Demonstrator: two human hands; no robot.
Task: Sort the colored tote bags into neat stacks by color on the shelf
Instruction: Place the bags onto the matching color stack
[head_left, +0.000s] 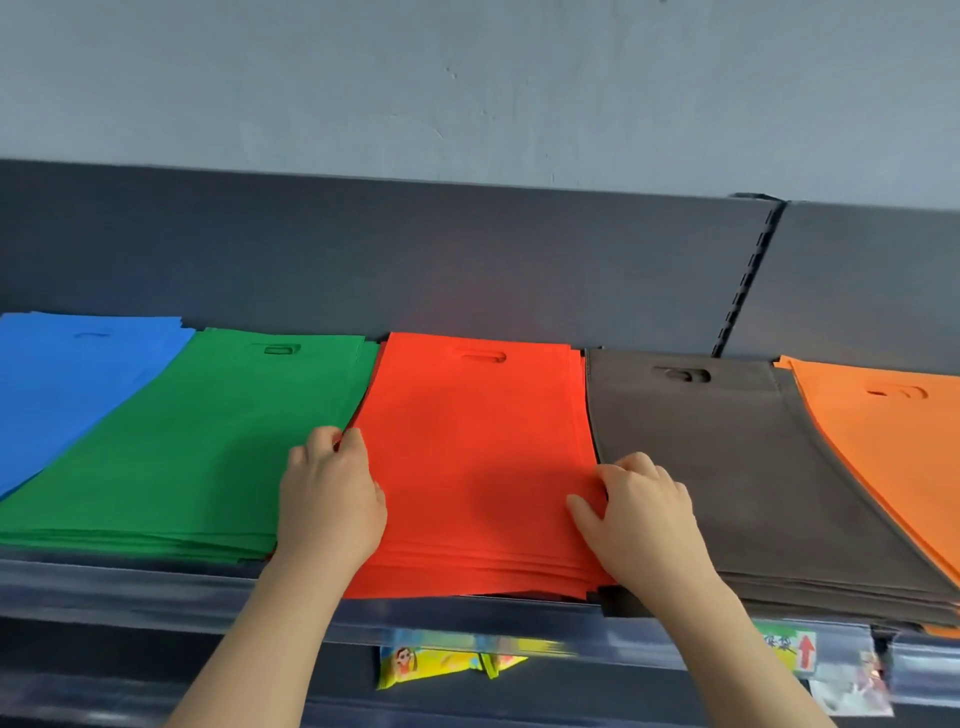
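The left hand (330, 499) curls its fingers over the left edge of the red stack (478, 447) of tote bags. The right hand (639, 514) grips the stack's right edge, thumb lying on top. Just beside it on the left lies the green stack (171, 457), then the blue stack (62, 384). The grey stack (727, 467) and orange stack (893, 441) lie to the right, all flat on the shelf (130, 587).

tote bags (478, 441): matt, fine-textured cloth, all colours alike. shelf (363, 260): dark matt painted metal by look. front price strip (519, 626): glossy clear plastic. wall (467, 78): matt paint, slightly rough.
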